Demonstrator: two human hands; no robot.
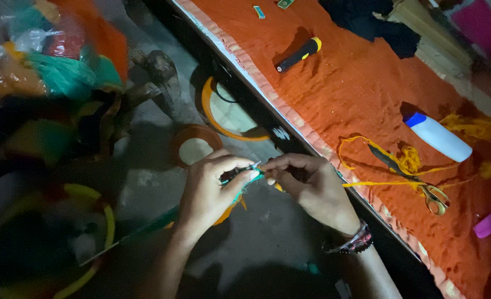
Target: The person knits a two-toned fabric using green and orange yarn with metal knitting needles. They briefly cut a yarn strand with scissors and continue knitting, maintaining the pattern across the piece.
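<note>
1. Head view: left hand (pixel 204 194) and right hand (pixel 312 185) meet beside the long edge of the orange cloth (pixel 356 88), fingers of both pinched shut on a small green thread piece (pixel 245 178).
2. A white bottle with blue cap (pixel 438 136) lies on the cloth toward its right edge, scissors (pixel 417 180) near it amid yellow thread (pixel 408 161).

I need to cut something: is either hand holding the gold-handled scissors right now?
No: the gold-handled scissors lie on the orange cloth, while both hands pinch a small teal thread piece.
</note>
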